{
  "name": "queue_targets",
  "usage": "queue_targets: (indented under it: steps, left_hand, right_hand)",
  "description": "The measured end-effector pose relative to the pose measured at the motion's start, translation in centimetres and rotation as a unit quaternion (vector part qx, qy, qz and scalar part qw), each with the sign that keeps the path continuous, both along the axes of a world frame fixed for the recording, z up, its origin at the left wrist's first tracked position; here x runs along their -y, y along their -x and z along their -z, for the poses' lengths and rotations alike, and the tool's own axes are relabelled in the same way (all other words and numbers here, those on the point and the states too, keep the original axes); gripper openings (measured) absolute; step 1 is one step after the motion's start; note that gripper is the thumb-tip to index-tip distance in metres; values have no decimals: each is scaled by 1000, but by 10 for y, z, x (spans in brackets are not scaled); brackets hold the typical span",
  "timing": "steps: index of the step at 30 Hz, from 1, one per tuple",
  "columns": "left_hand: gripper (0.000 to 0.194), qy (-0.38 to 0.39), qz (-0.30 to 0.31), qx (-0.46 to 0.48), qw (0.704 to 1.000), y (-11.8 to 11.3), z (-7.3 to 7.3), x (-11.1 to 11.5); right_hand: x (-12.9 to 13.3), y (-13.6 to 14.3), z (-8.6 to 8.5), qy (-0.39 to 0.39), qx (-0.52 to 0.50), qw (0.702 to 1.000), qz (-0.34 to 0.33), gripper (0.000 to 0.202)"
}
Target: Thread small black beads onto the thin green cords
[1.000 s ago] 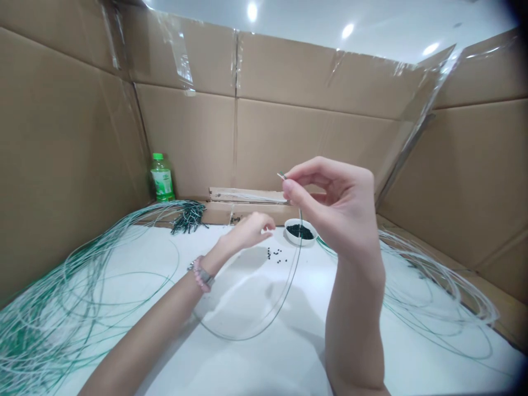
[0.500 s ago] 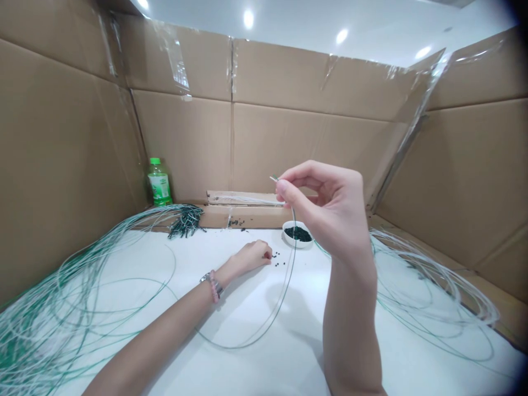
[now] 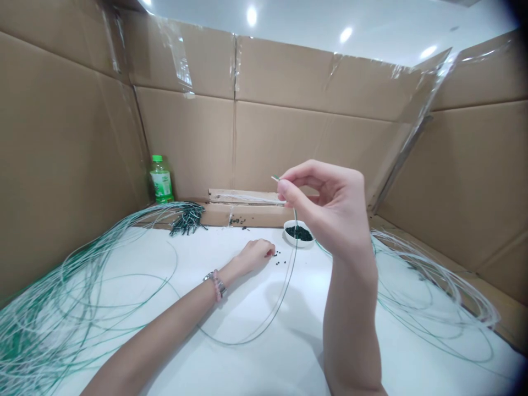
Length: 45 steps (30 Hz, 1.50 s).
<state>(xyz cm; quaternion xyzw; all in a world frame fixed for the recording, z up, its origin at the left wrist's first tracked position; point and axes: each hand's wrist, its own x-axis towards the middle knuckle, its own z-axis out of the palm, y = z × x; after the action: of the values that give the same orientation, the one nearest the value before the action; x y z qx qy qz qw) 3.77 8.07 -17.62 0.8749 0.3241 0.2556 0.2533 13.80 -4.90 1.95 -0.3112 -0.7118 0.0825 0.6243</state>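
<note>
My right hand is raised, pinching the ends of a thin green wire and a white wire between thumb and forefinger. The short tips stick out to the left of the fingers, and the wires hang down in a loop towards my left forearm. My left hand rests low over the white tabletop with its fingers curled together. Its fingertips are beside several small black pieces; whether they grip one is hidden. Behind them stands a white bowl filled with dark green-black small pieces.
At left lies a large bundle of green and white wires, with dark ends gathered at the back. More wires coil at right. A green-capped bottle stands in the back left corner. Cardboard walls surround the table.
My left hand has shifted slightly right, nearer the small black pieces. My right hand keeps its pinch on the wires almost unmoved. The view has tilted very slightly.
</note>
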Motion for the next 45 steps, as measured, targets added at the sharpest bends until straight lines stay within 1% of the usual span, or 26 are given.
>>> queue_targets:
  steps: [3,5,6,8,9,11,12,13,14,15,16,17,18,20,23,27,31,34,40,45]
  left_hand:
    - [7,18,-8,79,997,-4,-13,-2]
    - [6,37,-8,149,988,-4,-29,-7]
    - [9,48,-7,188,981,-3,-40,-9]
    - [21,72,-6,276,959,4,-67,-9]
    - [26,81,-7,320,944,9,-82,-6]
    - [28,95,-1,395,914,22,-113,6]
    - [26,113,10,436,893,29,-127,15]
    - [26,181,49,518,834,36,-140,25]
    - [27,234,90,577,777,41,-151,36]
    - [25,262,125,615,733,45,-160,47]
    - [22,286,150,637,700,48,-167,57]
    - [19,301,171,647,679,49,-172,67]
    - [15,309,187,651,668,50,-175,75]
    - [13,310,211,648,663,48,-178,86]
    - [16,301,232,633,674,45,-177,93]
    - [17,302,224,615,693,43,-177,95]
    - [20,299,251,605,693,43,-177,97]
    - [26,290,264,601,696,43,-176,96]
    - [30,263,228,598,722,43,-177,96]
    - [31,228,203,592,746,43,-179,99]
  right_hand:
    - [-3,-1,1,-10,0,1000,6,10]
    - [-4,-2,1,-19,-3,1000,11,11]
    - [-4,-2,1,-23,-5,1000,12,11]
    - [-3,-2,1,-27,-9,1000,11,12]
    - [-2,-1,1,-28,-9,1000,10,13]
    - [1,1,1,-30,-6,1000,6,13]
    - [2,3,1,-33,-4,999,3,13]
    - [4,6,1,-36,-4,999,0,12]
    - [5,8,1,-41,-5,999,-2,12]
    - [7,12,2,-44,-5,999,-4,11]
    - [8,15,3,-47,-5,999,-5,10]
    - [9,19,4,-51,-3,999,-4,9]
    - [11,23,5,-56,-1,998,-3,9]
    - [13,29,7,-76,1,997,1,9]
    - [15,34,9,-113,-9,994,4,10]
    - [17,35,10,-137,-1,991,10,9]
    - [18,35,9,-164,14,986,35,11]
    - [19,34,9,-177,20,983,53,12]
    - [22,33,7,-156,29,985,59,15]
    - [22,32,7,-155,30,985,64,16]
